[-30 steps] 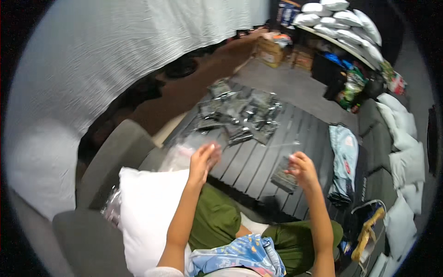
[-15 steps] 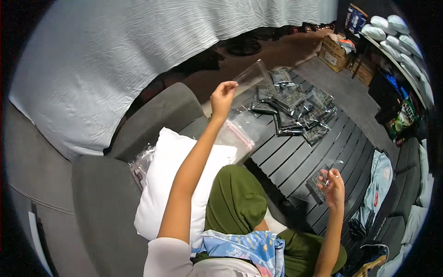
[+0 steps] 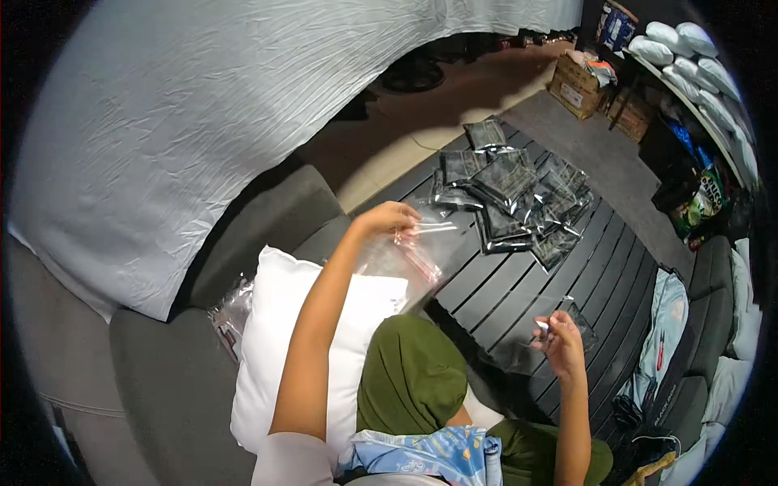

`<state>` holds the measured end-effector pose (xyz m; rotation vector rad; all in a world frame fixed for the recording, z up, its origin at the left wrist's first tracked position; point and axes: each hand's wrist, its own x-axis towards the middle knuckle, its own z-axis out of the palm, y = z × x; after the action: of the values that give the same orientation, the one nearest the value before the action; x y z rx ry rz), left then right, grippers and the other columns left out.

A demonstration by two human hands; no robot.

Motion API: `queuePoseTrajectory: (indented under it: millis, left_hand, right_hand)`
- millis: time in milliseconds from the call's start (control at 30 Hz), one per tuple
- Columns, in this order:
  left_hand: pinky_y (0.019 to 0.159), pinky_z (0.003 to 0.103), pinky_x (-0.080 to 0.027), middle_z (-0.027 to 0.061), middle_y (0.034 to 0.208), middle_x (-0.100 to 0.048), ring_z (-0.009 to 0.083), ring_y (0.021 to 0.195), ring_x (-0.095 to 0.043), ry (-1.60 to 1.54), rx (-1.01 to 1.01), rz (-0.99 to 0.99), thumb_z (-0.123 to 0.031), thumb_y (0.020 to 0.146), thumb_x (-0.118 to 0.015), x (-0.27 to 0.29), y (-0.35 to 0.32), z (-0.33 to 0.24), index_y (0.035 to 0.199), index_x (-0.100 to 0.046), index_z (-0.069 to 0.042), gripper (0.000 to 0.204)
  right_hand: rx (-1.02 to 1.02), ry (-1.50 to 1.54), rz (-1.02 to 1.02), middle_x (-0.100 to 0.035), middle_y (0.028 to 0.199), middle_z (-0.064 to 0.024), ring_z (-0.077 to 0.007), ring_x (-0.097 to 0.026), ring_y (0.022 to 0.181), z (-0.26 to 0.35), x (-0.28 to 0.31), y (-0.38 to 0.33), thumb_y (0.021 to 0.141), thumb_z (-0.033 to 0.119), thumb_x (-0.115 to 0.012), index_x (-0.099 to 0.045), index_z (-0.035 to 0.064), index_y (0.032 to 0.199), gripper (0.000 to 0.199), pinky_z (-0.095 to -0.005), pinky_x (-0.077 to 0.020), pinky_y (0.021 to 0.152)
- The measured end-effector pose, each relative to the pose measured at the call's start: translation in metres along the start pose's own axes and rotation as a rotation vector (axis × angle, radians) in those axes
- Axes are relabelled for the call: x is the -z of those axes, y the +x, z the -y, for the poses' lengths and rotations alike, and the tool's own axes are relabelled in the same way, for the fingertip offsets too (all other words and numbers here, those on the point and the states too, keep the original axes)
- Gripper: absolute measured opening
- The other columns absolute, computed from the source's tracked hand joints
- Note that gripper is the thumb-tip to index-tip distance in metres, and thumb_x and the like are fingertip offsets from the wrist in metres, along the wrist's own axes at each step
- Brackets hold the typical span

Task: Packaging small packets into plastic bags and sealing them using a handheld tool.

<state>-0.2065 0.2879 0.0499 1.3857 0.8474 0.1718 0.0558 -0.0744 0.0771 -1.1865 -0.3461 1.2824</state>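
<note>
My left hand (image 3: 391,219), its fingers pinched together, grips the edge of a clear plastic bag (image 3: 442,230) above a pile of flat clear bags (image 3: 417,263) with reddish strips. Near the table's front right, my right hand (image 3: 561,340) has its fingertips closed on a thin clear plastic bag (image 3: 519,356), whose outline is faint. Just beyond that hand is a dark flat packet (image 3: 582,322), partly hidden; I cannot tell whether it touches the hand. Several black packets in clear wrapping (image 3: 506,178) lie heaped on the far part of the slatted table (image 3: 519,279).
A white pillow (image 3: 271,348) rests against my left side on the grey sofa (image 3: 162,397). Another plastic bundle (image 3: 231,312) is beside it. A light-blue garment (image 3: 658,324) lies to the right of the table. Cardboard boxes (image 3: 574,87) stand at the back right, near shelved white bundles (image 3: 697,73).
My left hand has come down and slightly left with the clear bag, from raised to near the bag pile. My right hand has shifted a little left and nearer to me.
</note>
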Motion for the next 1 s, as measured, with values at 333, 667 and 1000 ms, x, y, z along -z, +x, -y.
queuePoseTrajectory:
  millis: [333,667,1000]
  left_hand:
    - [0.057,0.033,-0.048,0.007,0.076,-0.065,0.0192,0.061,-0.06,1.422,0.216,0.195,-0.018,0.067,-0.068,-0.001,0.028,0.011,0.088,-0.067,-0.005,0.025]
    - [0.074,0.034,-0.046,0.0116,0.096,-0.063,0.0239,0.089,-0.059,1.161,0.096,0.343,-0.022,0.073,-0.065,0.026,0.007,-0.001,0.095,-0.064,-0.004,0.029]
    - [0.086,0.03,-0.041,0.0089,0.112,-0.056,0.019,0.102,-0.052,0.395,-0.475,-0.056,-0.027,0.086,-0.053,-0.14,-0.06,-0.054,0.111,-0.055,-0.002,0.036]
  right_hand:
    - [-0.027,-0.021,-0.03,-0.058,0.094,-0.0117,-0.0175,-0.059,0.071,-0.01,-0.005,0.007,0.084,0.02,-0.053,-0.046,0.0106,0.09,0.012,-0.0291,-0.0508,0.057]
    - [-0.011,-0.041,0.016,-0.06,0.092,-0.0111,-0.0176,-0.059,0.074,-0.007,-0.013,0.0,0.083,0.02,-0.055,-0.05,0.0077,0.09,0.015,-0.0301,-0.0501,0.061]
    - [-0.042,0.037,0.018,-0.061,0.095,-0.0102,-0.0184,-0.059,0.083,0.017,0.009,-0.019,0.08,0.022,-0.058,-0.057,0.0006,0.1,0.03,-0.0328,-0.0481,0.071]
